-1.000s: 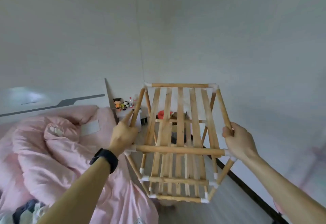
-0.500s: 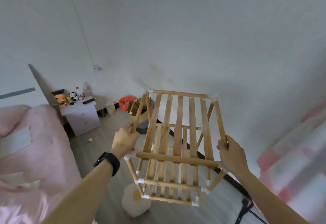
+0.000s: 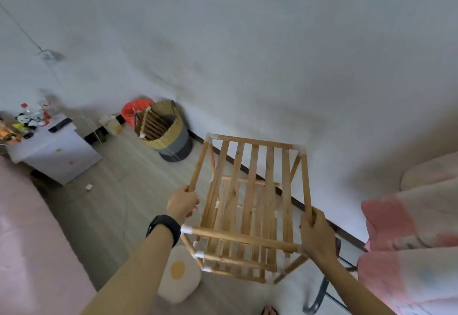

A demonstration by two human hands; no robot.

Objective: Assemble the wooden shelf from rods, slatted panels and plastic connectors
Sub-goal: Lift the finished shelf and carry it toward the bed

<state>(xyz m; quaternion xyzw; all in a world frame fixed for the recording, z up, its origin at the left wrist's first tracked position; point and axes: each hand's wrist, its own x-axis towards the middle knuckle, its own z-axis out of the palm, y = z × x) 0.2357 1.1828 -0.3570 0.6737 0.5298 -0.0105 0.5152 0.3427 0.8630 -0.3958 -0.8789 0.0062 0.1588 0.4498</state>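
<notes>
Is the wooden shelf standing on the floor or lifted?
Lifted. The left hand and right hand grip side rods of the shelf; floor shows beneath it.

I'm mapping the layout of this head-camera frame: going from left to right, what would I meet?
White nightstand → left hand → wooden shelf → right hand → pink blanket. The basket and egg cushion overlap the left hand's span, so they are left out.

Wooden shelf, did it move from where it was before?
Yes. The wooden shelf swung right: the woven basket, earlier seen through its slats, now sits left of it. Left hand and right hand grip its side rods.
</notes>
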